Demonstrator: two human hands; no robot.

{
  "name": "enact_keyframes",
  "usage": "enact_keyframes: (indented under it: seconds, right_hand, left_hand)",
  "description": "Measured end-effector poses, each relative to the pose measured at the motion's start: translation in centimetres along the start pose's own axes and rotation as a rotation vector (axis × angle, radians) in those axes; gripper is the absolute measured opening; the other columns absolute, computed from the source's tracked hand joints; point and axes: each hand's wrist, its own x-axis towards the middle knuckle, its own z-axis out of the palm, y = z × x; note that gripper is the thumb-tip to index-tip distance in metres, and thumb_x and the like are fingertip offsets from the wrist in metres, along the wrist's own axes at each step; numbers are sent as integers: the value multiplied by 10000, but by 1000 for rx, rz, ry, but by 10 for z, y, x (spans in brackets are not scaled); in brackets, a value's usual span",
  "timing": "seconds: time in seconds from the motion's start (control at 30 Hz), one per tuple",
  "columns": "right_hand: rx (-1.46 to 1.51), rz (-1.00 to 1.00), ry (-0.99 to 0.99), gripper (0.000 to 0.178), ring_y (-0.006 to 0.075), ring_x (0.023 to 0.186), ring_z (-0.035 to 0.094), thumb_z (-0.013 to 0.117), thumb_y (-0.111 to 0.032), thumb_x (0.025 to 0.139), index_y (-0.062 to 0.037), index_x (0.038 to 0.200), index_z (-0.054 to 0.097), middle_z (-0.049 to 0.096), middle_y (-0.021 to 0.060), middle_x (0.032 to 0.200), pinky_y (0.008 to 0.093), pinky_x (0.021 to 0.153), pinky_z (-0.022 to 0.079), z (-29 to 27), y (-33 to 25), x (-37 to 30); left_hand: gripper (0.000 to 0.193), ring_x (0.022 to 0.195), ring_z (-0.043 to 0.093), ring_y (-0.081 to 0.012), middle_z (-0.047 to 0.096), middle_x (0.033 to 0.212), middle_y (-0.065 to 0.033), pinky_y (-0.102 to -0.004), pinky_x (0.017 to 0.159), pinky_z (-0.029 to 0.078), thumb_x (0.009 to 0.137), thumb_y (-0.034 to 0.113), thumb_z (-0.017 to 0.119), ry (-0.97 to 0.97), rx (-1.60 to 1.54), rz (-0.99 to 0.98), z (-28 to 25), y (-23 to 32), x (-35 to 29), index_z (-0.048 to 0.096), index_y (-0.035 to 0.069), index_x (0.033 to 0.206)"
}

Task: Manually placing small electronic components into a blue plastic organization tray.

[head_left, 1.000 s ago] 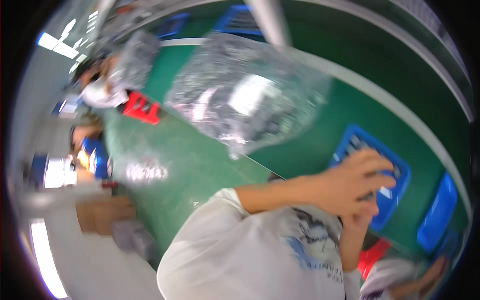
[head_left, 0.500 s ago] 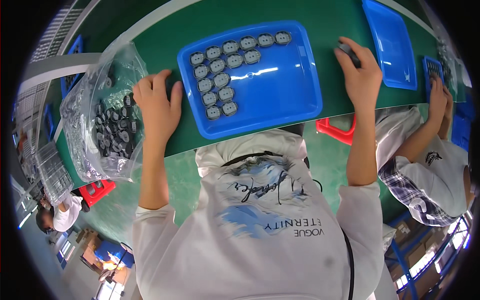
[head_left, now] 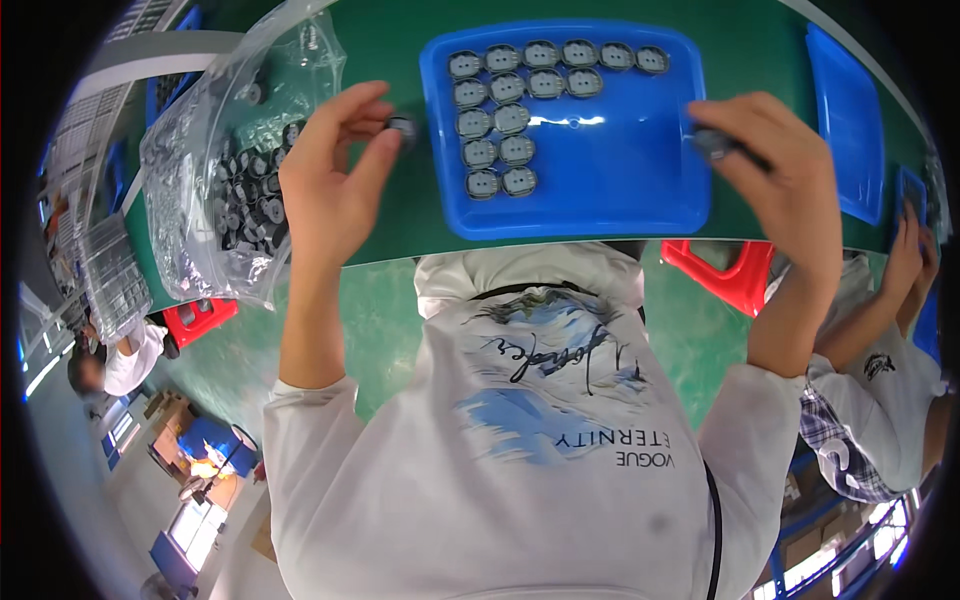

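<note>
My left hand (head_left: 335,185) is raised between the bag and the tray, its thumb and fingers closed on a small round dark grey part (head_left: 402,130). Over the right rim of a blue tray (head_left: 620,190), my right hand (head_left: 785,165) pinches a dark oval part (head_left: 712,144); motion blurs it slightly. Inside the tray, several grey oval parts (head_left: 541,54) stand in rows along the far edge and down the left side. Left of my left hand, a clear plastic bag (head_left: 185,215) lies with many loose dark parts (head_left: 248,190) in it.
Another blue tray (head_left: 845,120) lies at the right on the green table (head_left: 385,225). A co-worker's hands (head_left: 912,250) are at a further blue tray at the far right. A red stool (head_left: 725,275) stands below the table edge.
My right hand has moved from beside the tray to over its right rim, still with its part. My left hand has lifted, and its part now shows more clearly. The view has shifted.
</note>
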Motion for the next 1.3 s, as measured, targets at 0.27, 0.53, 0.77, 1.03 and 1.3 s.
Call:
enact_keyframes:
  seconds: [0.27, 0.53, 0.77, 1.03, 1.3]
  right_hand:
    - [-618, -114, -347, 176, 279, 811, 657, 727, -136, 785, -95, 945, 665, 582, 76, 852, 407, 660, 527, 51, -24, 22]
    - [-532, -174, -240, 189, 261, 796, 648, 737, -160, 801, -106, 956, 643, 578, 54, 880, 384, 634, 519, 49, -17, 13]
    - [-587, -124, -199, 248, 238, 776, 639, 763, -234, 792, -121, 985, 656, 563, 31, 894, 370, 623, 511, 60, -11, 9]
    - [-614, -284, -125, 270, 191, 843, 612, 771, -169, 753, -130, 991, 649, 574, 9, 905, 331, 647, 516, 59, -14, 2]
    - [-533, -326, -143, 267, 207, 797, 606, 765, -139, 745, -114, 969, 622, 579, 17, 817, 346, 618, 501, 52, -7, 2]
  left_hand:
    - [177, 890, 617, -314, 636, 967, -88, -390, 811, 522, 767, 46, 715, -239, 118, 372, 93, 50, 10, 694, 55, 943]
    - [316, 1043, 533, -304, 605, 1040, -74, -408, 907, 462, 723, 46, 758, -477, 236, 662, 60, 37, 35, 733, 104, 1032]
    - [283, 1038, 524, -308, 595, 1038, -68, -417, 922, 445, 727, 87, 777, -647, 261, 633, 68, 42, 29, 721, 78, 1004]
    - [280, 1015, 536, -297, 596, 984, -73, -411, 895, 448, 719, 109, 800, -401, 270, 620, 69, 37, 27, 698, 73, 977]
    - [322, 983, 538, -294, 607, 965, -53, -412, 883, 449, 700, 120, 821, -347, 301, 571, 77, 33, 23, 677, 81, 985]
